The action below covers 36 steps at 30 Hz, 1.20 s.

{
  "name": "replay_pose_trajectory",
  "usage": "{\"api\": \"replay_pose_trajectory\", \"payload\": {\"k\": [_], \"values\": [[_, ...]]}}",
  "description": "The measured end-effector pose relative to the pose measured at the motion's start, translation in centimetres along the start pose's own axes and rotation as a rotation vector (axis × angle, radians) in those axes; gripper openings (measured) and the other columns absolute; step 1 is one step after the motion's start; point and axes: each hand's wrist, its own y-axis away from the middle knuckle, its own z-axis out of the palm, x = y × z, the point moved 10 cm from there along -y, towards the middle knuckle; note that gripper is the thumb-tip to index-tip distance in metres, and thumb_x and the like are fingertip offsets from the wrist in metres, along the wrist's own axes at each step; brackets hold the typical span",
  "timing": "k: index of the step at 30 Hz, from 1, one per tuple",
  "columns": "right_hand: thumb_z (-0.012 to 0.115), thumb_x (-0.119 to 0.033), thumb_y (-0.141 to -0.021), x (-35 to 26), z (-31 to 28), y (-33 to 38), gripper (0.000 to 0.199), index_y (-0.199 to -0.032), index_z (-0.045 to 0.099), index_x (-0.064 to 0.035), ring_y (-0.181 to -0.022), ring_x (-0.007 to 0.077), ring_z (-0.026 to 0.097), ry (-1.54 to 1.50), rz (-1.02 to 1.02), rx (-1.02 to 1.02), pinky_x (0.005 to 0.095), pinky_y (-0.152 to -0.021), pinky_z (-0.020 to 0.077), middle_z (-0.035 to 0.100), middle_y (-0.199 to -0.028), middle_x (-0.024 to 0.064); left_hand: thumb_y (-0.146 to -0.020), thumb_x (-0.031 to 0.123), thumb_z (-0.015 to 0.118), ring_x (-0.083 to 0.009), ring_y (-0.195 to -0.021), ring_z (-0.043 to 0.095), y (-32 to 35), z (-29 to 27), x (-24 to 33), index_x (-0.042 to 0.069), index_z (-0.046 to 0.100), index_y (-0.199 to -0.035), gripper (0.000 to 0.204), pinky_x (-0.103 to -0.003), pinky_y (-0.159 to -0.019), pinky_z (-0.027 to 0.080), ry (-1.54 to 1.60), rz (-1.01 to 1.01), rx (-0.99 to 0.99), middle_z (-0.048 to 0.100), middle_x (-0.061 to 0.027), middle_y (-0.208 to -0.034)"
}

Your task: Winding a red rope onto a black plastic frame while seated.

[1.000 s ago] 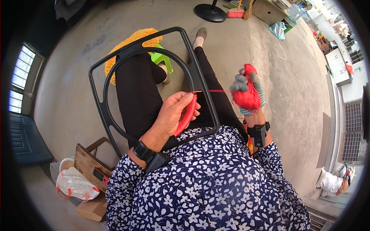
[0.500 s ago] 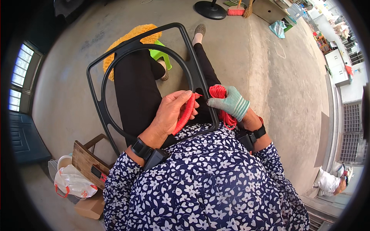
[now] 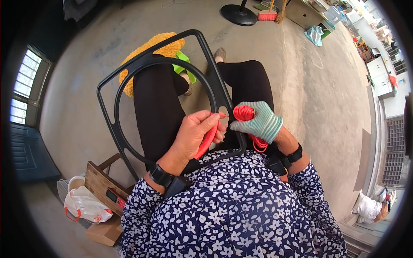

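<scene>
Across my lap leans a black frame (image 3: 217, 84), a rounded rectangle with a ring inside it. Red cord is wound in tight turns round the near right part of the ring, and this wrapped section (image 3: 206, 144) sits in the grip of my bare left hand (image 3: 189, 135). Thumb and fingers close over the top end of the winding, where a short piece of cord points toward the right. My right hand (image 3: 260, 122), in a green-and-white striped glove, is closed round a bundle of red cord (image 3: 244, 112) beside the frame's right bar. Loose loops hang below it.
A yellow fluffy cover (image 3: 129, 86) and green stool (image 3: 185, 66) lie beyond the frame. At lower left are a wooden board (image 3: 101, 185), a phone (image 3: 114, 197) and a white bag (image 3: 86, 204). A round black base (image 3: 238, 16) and broom (image 3: 267, 16) stand far off.
My right leg has bent, its knee rising and its foot drawn back nearer. Both hands keep their holds, and the view has shifted slightly.
</scene>
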Motion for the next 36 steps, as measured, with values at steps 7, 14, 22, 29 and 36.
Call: {"api": "replay_pose_trajectory", "payload": {"k": [7,14,22,29,36], "values": [[0.074,-0.015,-0.071,-0.3,0.8,-0.6,0.025,-0.085,0.06,-0.0004,-0.065,0.0042,0.047,-0.076,0.035,-0.084,0.0247,-0.059,0.0442,0.057,-0.068,0.0009,-0.097,0.027,0.047,-0.0153,-0.067,0.064,1.1,-0.4,1.0,-0.001,0.056,-0.11,0.032,-0.026,-0.063,0.054,-0.02,-0.025,0.026,0.065,-0.0112,-0.086],[0.071,-0.005,-0.069,-3.4,1.4,-0.5,0.021,-0.071,0.05,-0.006,-0.059,0.0049,0.042,-0.152,0.054,-0.074,0.0249,-0.053,0.0376,0.047,-0.063,-0.0045,-0.095,0.03,0.052,-0.0155,-0.063,0.064,3.6,0.7,4.0,-0.002,0.059,-0.099,0.033,-0.026,-0.059,0.054,0.052,0.014,0.103,0.065,-0.0115,-0.081],[0.067,-0.001,-0.066,-5.4,1.7,-1.3,0.019,-0.082,0.056,-0.0039,-0.065,0.0067,0.049,-0.026,0.048,-0.132,0.0227,-0.06,0.0412,0.055,-0.069,-0.0021,-0.092,0.021,0.056,-0.0105,-0.057,0.06,5.5,0.9,6.5,-0.002,0.061,-0.088,0.023,-0.022,-0.049,0.048,0.099,0.15,0.169,0.063,-0.007,-0.072],[0.062,-0.008,-0.078,-2.1,-0.3,0.0,0.02,-0.096,0.056,-0.0037,-0.072,0.0079,0.05,-0.274,0.279,-0.051,0.024,-0.065,0.0442,0.055,-0.081,-0.0009,-0.084,0.011,0.053,-0.0156,-0.05,0.061,3.2,1.2,7.7,-0.006,0.057,-0.076,0.019,-0.027,-0.04,0.049,-0.019,0.249,0.217,0.061,-0.011,-0.064],[0.065,-0.013,-0.079,-4.2,-1.0,-0.6,0.024,-0.1,0.057,-0.0041,-0.071,0.0069,0.051,-0.006,0.278,-0.141,0.0223,-0.063,0.0442,0.057,-0.085,-0.0011,-0.075,0.008,0.053,-0.0236,-0.054,0.064,2.6,0.6,8.0,0.001,0.06,-0.064,0.014,-0.037,-0.05,0.052,-0.397,0.38,0.354,0.062,-0.0107,-0.06]]}}
